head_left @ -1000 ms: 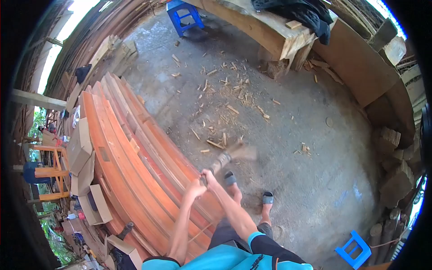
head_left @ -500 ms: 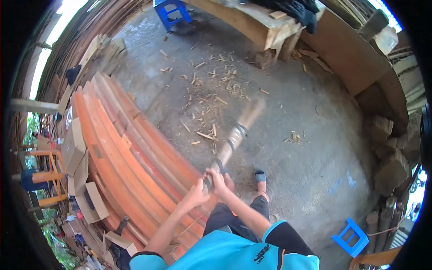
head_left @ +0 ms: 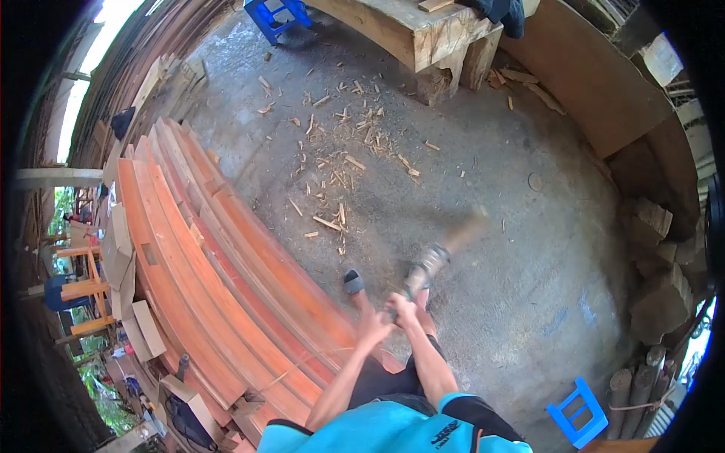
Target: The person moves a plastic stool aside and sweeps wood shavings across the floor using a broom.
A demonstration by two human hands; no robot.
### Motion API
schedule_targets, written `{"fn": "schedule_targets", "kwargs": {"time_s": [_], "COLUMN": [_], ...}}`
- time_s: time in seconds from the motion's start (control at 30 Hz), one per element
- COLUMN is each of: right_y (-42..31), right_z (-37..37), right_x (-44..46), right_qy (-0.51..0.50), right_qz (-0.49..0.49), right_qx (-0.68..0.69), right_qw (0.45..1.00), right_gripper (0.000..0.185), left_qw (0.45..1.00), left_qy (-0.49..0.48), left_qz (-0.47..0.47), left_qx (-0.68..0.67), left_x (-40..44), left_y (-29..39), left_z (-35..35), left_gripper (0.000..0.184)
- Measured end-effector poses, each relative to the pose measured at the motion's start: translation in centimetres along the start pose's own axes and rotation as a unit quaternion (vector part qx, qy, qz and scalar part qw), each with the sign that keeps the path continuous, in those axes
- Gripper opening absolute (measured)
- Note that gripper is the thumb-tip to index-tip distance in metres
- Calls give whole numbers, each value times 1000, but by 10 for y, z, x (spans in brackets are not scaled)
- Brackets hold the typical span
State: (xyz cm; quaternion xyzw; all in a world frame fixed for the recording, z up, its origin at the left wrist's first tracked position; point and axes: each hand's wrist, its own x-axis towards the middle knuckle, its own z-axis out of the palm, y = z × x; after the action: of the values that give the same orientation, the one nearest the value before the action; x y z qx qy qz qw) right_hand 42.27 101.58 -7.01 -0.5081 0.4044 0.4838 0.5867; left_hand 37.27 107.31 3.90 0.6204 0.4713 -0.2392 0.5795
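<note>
In the head view, both my hands are closed around the handle end of a broom [head_left: 430, 261], a bundle bound with dark bands. My left hand [head_left: 376, 328] grips lowest, near the handle's butt. Just above it, my right hand [head_left: 403, 309] is wrapped round the handle. The broom slants up and right over the concrete floor, and its tan tip is smeared by motion. Wood shavings [head_left: 366, 136] lie scattered on the floor, up and left of the broom.
Long orange-brown boards [head_left: 219, 249] are stacked on my left, beside cardboard boxes [head_left: 143, 332]. A heavy wooden bench [head_left: 408, 38] stands ahead. Blue stools are at the top [head_left: 276, 19] and lower right [head_left: 578, 414]. Wood blocks [head_left: 661, 302] and tied logs [head_left: 638, 392] line the right side.
The broom and both hands have swung to the right and nearer my body. My view has shifted, and both feet now show. My grip on the broom is unchanged.
</note>
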Motion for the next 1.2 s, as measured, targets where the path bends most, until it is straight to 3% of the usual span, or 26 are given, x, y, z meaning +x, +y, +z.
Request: {"fn": "schedule_targets", "kwargs": {"time_s": [0.07, 0.13, 0.2, 0.23, 0.3, 0.37, 0.43, 0.47, 0.53, 0.63, 0.67, 0.77, 0.83, 0.87, 0.97, 1.03, 1.07, 1.1, 1.13, 1.17, 1.2], "right_y": [-30, -74, -90, -87, -78, -72, -56, -57, -59, -54, -62, -88, -109, -102, -114, -112, -110, -114, -130, -141, -159], "right_z": [45, 82, 117, 128, 144, 135, 109, 95, 62, 0, -18, -63, -77, -80, -24, 64, 120, 180, 242, 297, 336], "right_x": [-15, -21, -9, -17, -36, -78, -96, -109, -121, -89, -84, -59, -46, -14, 33, 58, 57, 56, 40, 32, 42], "right_qy": [-123, -151, -162, -195, -229, -269, -281, -256, -194, -31, 2, 50, -50, 16, -41, -41, -43, -48, -82, -95, -160], "right_qz": [-64, -74, -121, -74, -12, 6, -14, 8, 11, -28, -50, -67, 39, 6, 103, 58, 33, 6, 23, -42, -14], "right_qx": [-139, -250, -369, -315, -238, -149, -69, -39, 12, 34, 28, 72, 142, 198, 48, 25, -37, -99, -158, -126, -137], "right_qw": [981, 953, 907, 926, 944, 952, 957, 966, 981, 999, 998, 994, 988, 980, 993, 997, 998, 994, 984, 987, 977], "right_gripper": [14, 15, 15, 15, 11, 9, 7, 7, 9, 16, 16, 18, 17, 19, 21, 17, 21, 26, 17, 13, 11], "left_qw": [990, 954, 940, 930, 951, 968, 988, 995, 999, 993, 979, 959, 946, 941, 943, 970, 990, 998, 998, 993, 984], "left_qy": [127, 255, 253, 250, 273, 213, 124, 77, -8, -117, -204, -277, -284, -290, -304, -227, -25, -45, 31, 101, 171], "left_qz": [11, 60, 51, 41, 56, 46, 46, 45, -41, -25, -2, -17, 1, 16, 22, -2, 56, -46, -35, -28, -21], "left_qx": [-62, -147, -224, -266, -135, -125, -79, -54, 13, 12, 7, 53, 156, 172, 133, 92, 125, 22, 42, 45, 48], "left_x": [4, 32, 44, 41, 37, -36, -60, -71, -79, -58, -29, 15, 40, 55, 93, 125, 116, 107, 115, 125, 136], "left_y": [3, 21, 46, 49, 20, 70, 64, 59, 71, 90, 76, 105, 127, 132, 144, 122, 124, 145, 144, 155, 167], "left_z": [-2, 6, -16, -24, -48, -65, -73, -73, -61, -25, -7, 32, 40, 34, -25, -81, -120, -171, -206, -227, -249], "left_gripper": [17, 16, 23, 27, 30, 17, 20, 21, 44, 25, 17, 17, 20, 21, 24, 27, 29, 28, 29, 36, 45]}}
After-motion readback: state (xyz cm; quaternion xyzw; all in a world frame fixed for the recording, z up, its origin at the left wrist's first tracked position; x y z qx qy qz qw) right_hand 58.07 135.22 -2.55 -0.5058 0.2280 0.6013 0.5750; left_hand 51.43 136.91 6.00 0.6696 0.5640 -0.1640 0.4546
